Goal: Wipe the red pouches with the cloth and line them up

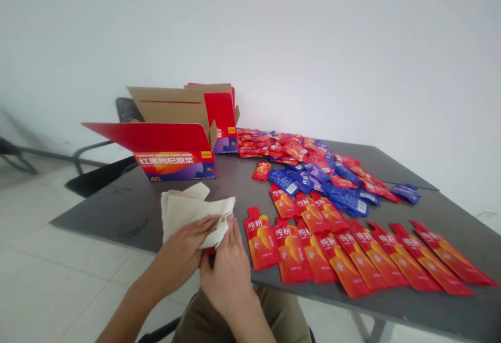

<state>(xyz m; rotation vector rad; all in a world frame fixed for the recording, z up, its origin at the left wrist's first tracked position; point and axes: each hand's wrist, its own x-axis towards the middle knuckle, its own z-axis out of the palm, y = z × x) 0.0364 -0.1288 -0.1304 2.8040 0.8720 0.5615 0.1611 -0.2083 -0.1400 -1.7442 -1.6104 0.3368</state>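
Observation:
My left hand (183, 251) presses a crumpled white cloth (191, 212) at the near edge of the dark grey table (129, 212), fingers curled over it. My right hand (227, 270) is beside it, fingers together against the cloth's lower edge, and a bit of a red pouch (210, 251) shows between the two hands. Just right of my hands, a row of red spouted pouches (352, 257) lies overlapping along the table's near edge.
A heap of red and blue pouches (313, 168) covers the far middle of the table. Two open red cardboard boxes (176, 150) stand at the far left. Black chairs (102, 173) stand beyond the table's left side, before a white wall.

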